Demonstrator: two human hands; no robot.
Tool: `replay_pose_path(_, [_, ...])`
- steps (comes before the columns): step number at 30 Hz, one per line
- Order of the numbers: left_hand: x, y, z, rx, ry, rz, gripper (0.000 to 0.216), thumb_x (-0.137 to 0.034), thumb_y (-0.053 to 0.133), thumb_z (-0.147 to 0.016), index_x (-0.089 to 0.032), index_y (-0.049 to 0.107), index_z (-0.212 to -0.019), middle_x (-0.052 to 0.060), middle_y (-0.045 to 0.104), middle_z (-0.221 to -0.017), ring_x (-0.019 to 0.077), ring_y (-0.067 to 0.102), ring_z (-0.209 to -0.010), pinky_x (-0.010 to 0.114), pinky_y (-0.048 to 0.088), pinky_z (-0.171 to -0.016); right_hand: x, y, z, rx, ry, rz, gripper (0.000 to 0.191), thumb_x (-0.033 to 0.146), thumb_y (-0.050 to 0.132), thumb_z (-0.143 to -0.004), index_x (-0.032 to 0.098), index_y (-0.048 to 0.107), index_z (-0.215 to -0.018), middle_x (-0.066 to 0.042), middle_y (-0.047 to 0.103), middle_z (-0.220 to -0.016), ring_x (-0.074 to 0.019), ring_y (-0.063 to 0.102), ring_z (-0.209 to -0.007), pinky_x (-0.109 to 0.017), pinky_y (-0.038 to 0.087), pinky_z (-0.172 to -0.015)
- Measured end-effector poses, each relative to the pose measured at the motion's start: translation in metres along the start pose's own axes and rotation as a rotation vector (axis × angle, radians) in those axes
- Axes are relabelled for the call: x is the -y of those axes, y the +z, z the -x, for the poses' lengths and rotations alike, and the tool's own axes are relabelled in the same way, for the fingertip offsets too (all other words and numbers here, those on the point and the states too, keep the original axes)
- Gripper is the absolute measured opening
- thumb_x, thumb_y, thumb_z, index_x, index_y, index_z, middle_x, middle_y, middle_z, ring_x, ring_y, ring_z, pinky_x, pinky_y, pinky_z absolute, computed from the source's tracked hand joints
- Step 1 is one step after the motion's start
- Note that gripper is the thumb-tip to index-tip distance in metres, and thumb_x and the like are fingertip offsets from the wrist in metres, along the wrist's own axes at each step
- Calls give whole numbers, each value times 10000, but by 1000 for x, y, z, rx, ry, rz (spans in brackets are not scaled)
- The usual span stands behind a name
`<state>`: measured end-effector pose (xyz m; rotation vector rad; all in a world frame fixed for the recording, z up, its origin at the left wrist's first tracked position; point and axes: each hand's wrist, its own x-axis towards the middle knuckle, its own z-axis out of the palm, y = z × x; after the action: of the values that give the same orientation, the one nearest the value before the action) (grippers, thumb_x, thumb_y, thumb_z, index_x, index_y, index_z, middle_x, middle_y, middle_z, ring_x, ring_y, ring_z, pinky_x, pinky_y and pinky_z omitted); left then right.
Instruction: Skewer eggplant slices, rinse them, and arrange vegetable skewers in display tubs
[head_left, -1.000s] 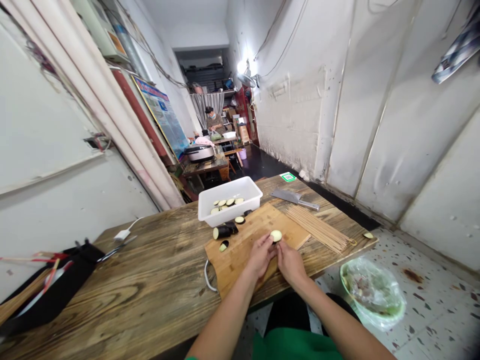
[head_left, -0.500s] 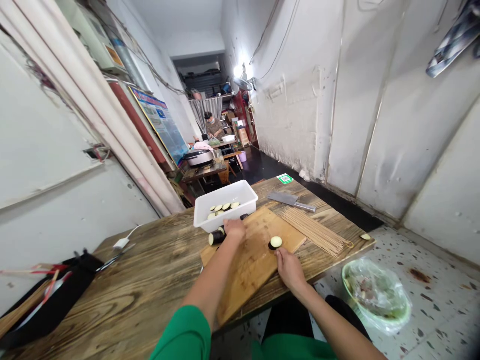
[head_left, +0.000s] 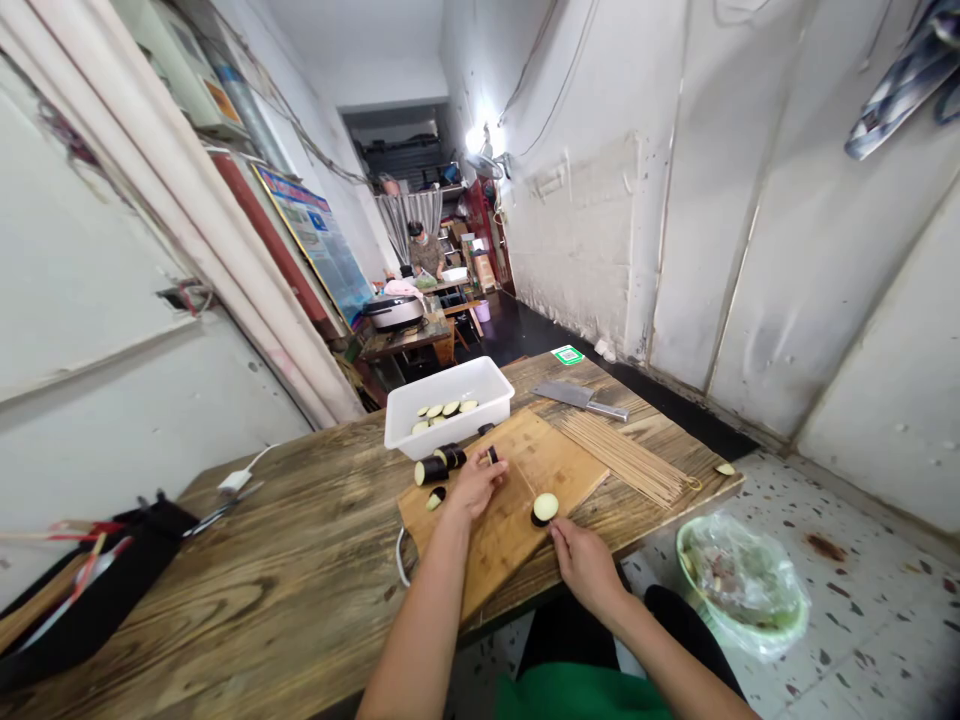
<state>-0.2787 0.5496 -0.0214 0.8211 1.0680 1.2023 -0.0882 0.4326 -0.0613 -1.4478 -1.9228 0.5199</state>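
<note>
My left hand (head_left: 476,485) is closed on a small dark-skinned eggplant piece (head_left: 493,455) over the wooden cutting board (head_left: 499,545). My right hand (head_left: 589,560) pinches the lower end of what looks like a thin bamboo skewer at the board's right edge. A pale round eggplant slice (head_left: 546,507) sits just above those fingertips, and a faint thin line runs from it toward my left hand. Cut eggplant chunks (head_left: 431,471) lie at the board's far left, with a smaller piece (head_left: 436,498) nearer me. The white plastic tub (head_left: 491,405) behind holds several slices.
A cleaver (head_left: 581,398) and a bundle of bamboo skewers (head_left: 630,460) lie right of the board. An eggplant scrap (head_left: 724,469) is at the table corner. A plastic-lined green bin (head_left: 742,590) stands on the floor. A black holder (head_left: 97,580) sits left. Another person (head_left: 426,252) works far back.
My left hand has moved from the eggplant chunks by the tub rightward and nearer me, carrying an eggplant piece. The right hand with its slice has barely moved.
</note>
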Motion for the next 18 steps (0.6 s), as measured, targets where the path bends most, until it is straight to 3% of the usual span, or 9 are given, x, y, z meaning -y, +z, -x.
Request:
replay_pose_path(4, [-6, -6, 2, 103, -126, 270, 230, 7, 689, -735, -100, 626, -928, 82, 662, -831, 125, 645, -746, 187, 511, -631, -3, -1, -3, 29, -15, -12, 364, 270, 285, -983, 172, 620, -881, -83, 705, -808, -218, 683, -759, -272, 444, -682])
replay_pose_path(6, [-9, -6, 0, 76, -96, 350, 99, 0, 623, -805, -73, 649, -866, 105, 672, -859, 142, 659, -806, 226, 552, -729, -7, 0, -4, 8, -35, -44, 381, 287, 272, -984, 169, 622, -889, -87, 709, -817, -218, 685, -760, -279, 458, -695])
replay_pose_path(8, [-8, -3, -1, 21, -32, 393, 127, 20, 586, -826, -67, 668, -866, 104, 682, -906, 141, 661, -828, 253, 564, -789, -11, 1, -3, -6, -64, -69, 400, 311, 268, -986, 168, 633, -905, -94, 714, -822, -223, 691, -766, -289, 473, -709])
replay_pose_path(13, [0, 9, -2, -61, 8, 335, 142, 9, 638, -803, -87, 684, -897, 66, 685, -828, 87, 616, -634, 168, 511, -569, -14, 3, 1, -19, -102, -71, 431, 353, 289, -983, 164, 674, -952, -119, 732, -870, -238, 706, -794, -308, 504, -734])
replay_pose_path(18, [1, 11, -5, -125, -14, 421, 49, -66, 623, -843, -105, 632, -814, 86, 687, -831, 137, 658, -682, 253, 553, -638, -11, 0, 1, -13, -99, -50, 449, 354, 280, -979, 164, 686, -949, -120, 738, -857, -235, 710, -766, -308, 525, -723])
